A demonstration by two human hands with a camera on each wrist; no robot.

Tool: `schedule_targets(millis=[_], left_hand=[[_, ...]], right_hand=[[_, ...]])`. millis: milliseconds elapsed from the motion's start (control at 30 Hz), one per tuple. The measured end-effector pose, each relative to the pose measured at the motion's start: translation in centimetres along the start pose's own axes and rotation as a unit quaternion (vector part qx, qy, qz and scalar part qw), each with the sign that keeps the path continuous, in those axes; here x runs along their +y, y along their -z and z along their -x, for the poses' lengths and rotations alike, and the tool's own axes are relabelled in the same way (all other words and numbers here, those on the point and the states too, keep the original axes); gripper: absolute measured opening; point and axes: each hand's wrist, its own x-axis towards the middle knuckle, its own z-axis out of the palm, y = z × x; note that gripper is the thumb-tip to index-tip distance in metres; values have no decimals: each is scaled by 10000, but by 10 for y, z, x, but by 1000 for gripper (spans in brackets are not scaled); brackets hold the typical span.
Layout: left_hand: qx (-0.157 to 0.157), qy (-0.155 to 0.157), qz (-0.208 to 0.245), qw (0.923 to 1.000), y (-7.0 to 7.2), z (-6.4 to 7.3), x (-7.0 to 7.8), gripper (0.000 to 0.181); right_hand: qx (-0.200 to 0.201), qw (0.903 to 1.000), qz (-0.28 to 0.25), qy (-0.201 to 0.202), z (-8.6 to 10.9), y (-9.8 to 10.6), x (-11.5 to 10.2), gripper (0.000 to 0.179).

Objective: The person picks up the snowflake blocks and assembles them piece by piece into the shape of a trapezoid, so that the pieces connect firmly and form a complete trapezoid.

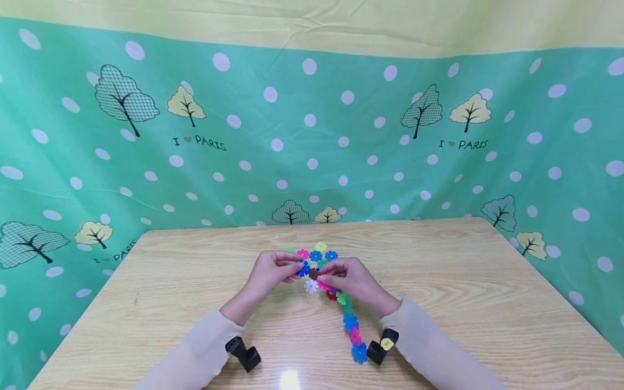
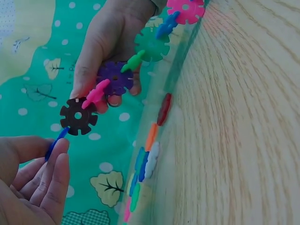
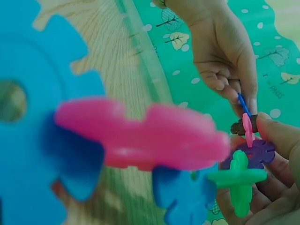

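Observation:
Between thumb and fingers, my left hand (image 1: 274, 272) pinches a dark blue notched plastic disc (image 2: 56, 143). Its edge meets the rim of a brown disc (image 2: 78, 116). That brown disc ends a chain of interlocking snowflake discs, followed by a pink disc (image 2: 96, 93), a purple disc (image 2: 116, 78) and a green disc (image 3: 240, 178). My right hand (image 1: 352, 276) grips the chain near this end, fingers behind the purple disc and thumb by the brown one. The rest of the chain trails toward me, down to a blue disc (image 1: 359, 352).
Loose discs lie on the wooden table (image 1: 195, 292) beyond and below the hands, including a white disc (image 1: 311, 286), a yellow disc (image 1: 320, 246) and a dark red disc (image 2: 164, 108). A green polka-dot cloth (image 1: 312, 135) hangs behind the table.

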Motion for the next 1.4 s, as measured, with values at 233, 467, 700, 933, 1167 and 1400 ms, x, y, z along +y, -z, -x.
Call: schedule_targets(millis=[233, 467, 700, 933, 1167, 1400], left_hand=[[-146, 36, 43, 9999, -1, 0, -1, 18], [-225, -17, 57, 9997, -3, 0, -1, 19], [-240, -54, 222, 9995, -4, 0, -2, 20], [-266, -91, 389, 9988, -7, -3, -5, 20], [-338, -82, 534, 9980, -10, -4, -5, 24], [-345, -111, 664, 9971, -12, -1, -1, 24]], right_hand=[[29, 9999, -36, 108, 1, 0, -1, 16], [159, 9997, 59, 181, 1, 0, 0, 13], [268, 9990, -55, 350, 0, 1, 0, 10], [239, 9983, -305, 432, 0, 3, -3, 9], [205, 9973, -387, 592, 1, 5, -1, 10], [261, 9958, -455, 744, 1, 5, 0, 11]])
